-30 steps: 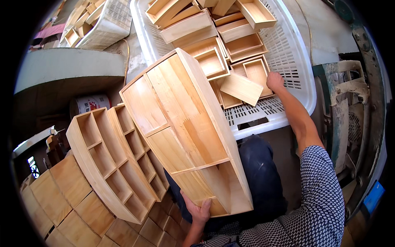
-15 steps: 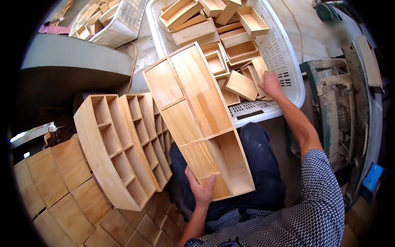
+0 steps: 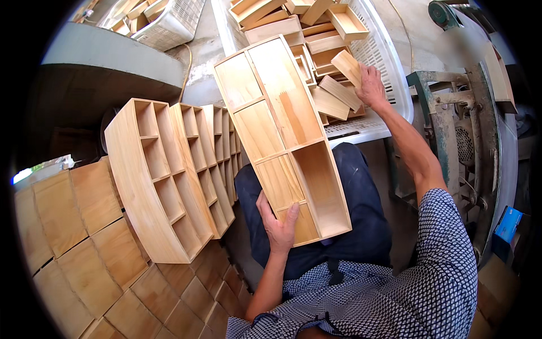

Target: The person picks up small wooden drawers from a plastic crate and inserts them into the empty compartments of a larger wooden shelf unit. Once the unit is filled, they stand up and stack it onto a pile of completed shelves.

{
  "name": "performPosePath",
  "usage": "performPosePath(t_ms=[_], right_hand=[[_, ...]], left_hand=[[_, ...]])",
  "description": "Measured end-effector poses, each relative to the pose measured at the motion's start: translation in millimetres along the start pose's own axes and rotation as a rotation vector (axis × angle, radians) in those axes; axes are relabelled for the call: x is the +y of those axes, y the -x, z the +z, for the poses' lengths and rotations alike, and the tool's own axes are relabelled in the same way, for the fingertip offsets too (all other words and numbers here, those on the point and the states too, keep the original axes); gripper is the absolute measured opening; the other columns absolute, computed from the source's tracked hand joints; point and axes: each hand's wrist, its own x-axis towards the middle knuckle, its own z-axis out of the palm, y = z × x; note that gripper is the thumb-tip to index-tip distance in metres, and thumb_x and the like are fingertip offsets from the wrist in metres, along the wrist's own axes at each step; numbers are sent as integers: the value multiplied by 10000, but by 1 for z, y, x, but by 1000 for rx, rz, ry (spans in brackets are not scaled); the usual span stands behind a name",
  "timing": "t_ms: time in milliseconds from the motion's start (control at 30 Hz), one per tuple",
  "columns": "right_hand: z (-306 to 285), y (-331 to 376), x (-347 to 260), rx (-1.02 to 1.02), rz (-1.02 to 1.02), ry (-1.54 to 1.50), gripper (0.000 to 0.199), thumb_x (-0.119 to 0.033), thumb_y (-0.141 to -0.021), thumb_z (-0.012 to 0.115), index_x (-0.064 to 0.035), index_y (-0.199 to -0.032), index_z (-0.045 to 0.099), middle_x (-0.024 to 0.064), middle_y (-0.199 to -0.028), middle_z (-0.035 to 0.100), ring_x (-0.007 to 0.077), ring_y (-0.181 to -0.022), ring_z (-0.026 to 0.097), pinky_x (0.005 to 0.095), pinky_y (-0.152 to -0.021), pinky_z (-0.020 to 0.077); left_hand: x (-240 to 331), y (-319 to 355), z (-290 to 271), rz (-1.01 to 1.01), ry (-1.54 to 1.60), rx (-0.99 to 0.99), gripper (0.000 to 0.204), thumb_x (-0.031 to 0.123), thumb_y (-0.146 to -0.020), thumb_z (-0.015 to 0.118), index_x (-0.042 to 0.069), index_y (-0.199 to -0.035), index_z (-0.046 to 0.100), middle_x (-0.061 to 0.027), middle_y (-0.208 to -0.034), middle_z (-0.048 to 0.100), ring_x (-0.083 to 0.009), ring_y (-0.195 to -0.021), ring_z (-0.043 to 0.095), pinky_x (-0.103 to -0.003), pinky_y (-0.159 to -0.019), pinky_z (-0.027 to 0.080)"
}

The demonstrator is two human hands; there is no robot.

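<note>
A long wooden drawer cabinet (image 3: 291,93) rests on my lap, tilted with its top end leaning toward the basket. Most of its compartments are filled with flush wooden drawer fronts; the lower right one is an open hollow. My left hand (image 3: 276,226) grips the cabinet's lower left edge, thumb over the front. Over the white plastic basket (image 3: 400,93), my right hand (image 3: 371,86) is closed on a small wooden drawer (image 3: 346,66), its fingertips partly hidden behind it. Loose drawers (image 3: 329,104) lie jumbled in the basket just below that hand.
Several hollow wooden cabinet frames (image 3: 148,226) stand in a row at my left. Below them are stacked wooden blocks or boxes (image 3: 84,265). Another basket (image 3: 169,31) of wooden pieces is at the far left. A worn green metal machine frame (image 3: 423,101) and a blue box (image 3: 508,224) are at the right.
My right hand has lifted a small drawer up from the pile, shifting others beneath. My left hand still holds the cabinet. The whole view has shifted slightly.
</note>
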Motion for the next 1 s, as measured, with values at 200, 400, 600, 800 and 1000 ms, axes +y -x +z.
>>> performPosePath(t_ms=[200, 400, 600, 800, 1000], right_hand=[[-61, -17, 10, 170, -1, -25, 923, -183, -797, 849, -125, -1608, 412, 226, -1386, 535, 462, -1289, 530, 546, -1077, 534], [-211, 8, -30, 341, -30, -227, 874, -384, -827, 890, -47, -1541, 516, 215, -1379, 606, 405, -1216, 651, 490, -1050, 555], [-368, 72, -70, 203, 171, -802, 842, -527, -877, 864, 16, -1479, 635, 154, -1211, 758, 239, -1168, 714, 401, -1064, 541], [-416, 162, -95, 185, 79, -895, 893, -590, -951, 739, 1, -1589, 539, 215, -1410, 690, 295, -1315, 675, 423, -1122, 525], [-423, 256, -189, 26, 60, -841, 573, -334, -1046, 747, -19, -1511, 631, 84, -1162, 725, 135, -1035, 697, 280, -906, 559]], left_hand=[[0, 2, 3, 36, 28, 13, 848, 393, -1008, 795, -93, -1578, 397, -263, -1529, 456, -386, -1415, 483, -469, -1226, 367], [-6, 2, 1, 97, -47, 44, 816, 402, -1023, 779, -96, -1556, 412, -265, -1495, 476, -389, -1389, 497, -466, -1212, 382], [-8, 2, 4, 161, -52, 64, 782, 421, -1033, 761, -81, -1536, 435, -279, -1490, 479, -412, -1398, 479, -485, -1214, 380], [-6, 2, 21, 125, 47, 123, 847, 484, -1031, 749, -72, -1571, 406, -288, -1572, 421, -418, -1491, 393, -489, -1260, 328], [-11, 6, 25, 49, 224, 125, 881, 511, -1062, 692, -78, -1616, 341, -295, -1623, 360, -428, -1523, 362, -482, -1281, 306]])
